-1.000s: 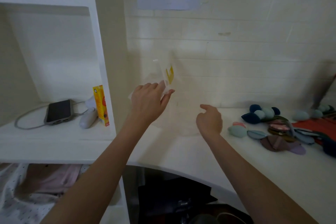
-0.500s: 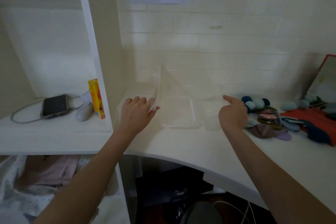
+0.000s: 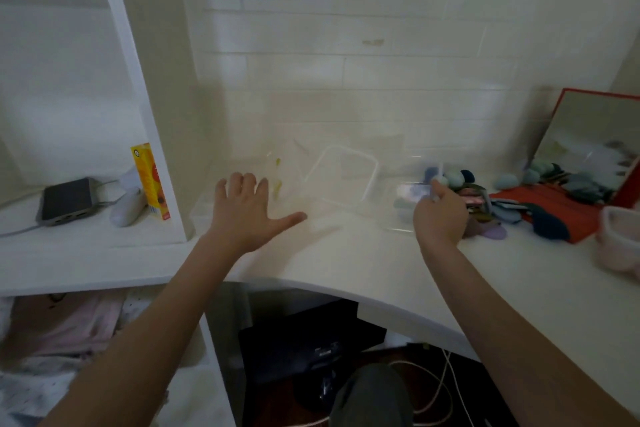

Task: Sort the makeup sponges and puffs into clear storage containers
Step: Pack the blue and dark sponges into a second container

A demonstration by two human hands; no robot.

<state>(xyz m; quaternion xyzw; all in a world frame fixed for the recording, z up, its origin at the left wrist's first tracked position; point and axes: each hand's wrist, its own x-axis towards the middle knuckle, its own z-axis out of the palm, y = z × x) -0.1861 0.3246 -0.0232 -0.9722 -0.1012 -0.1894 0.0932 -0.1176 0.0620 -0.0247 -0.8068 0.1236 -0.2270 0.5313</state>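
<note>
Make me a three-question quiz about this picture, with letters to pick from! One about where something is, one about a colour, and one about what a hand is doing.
1. Where is the yellow box?
A. shelf on the left
B. inside a clear container
C. on the mirror

2. What colour is the mirror frame?
A. green
B. red
C. black

3. How is the left hand?
A. a fist
B. pinching a sponge
C. fingers spread

Answers: 1 A, it stands on the left shelf beside the charger. 2 B, a red edge rims the glass. 3 C, fingers are splayed and hold nothing.
</note>
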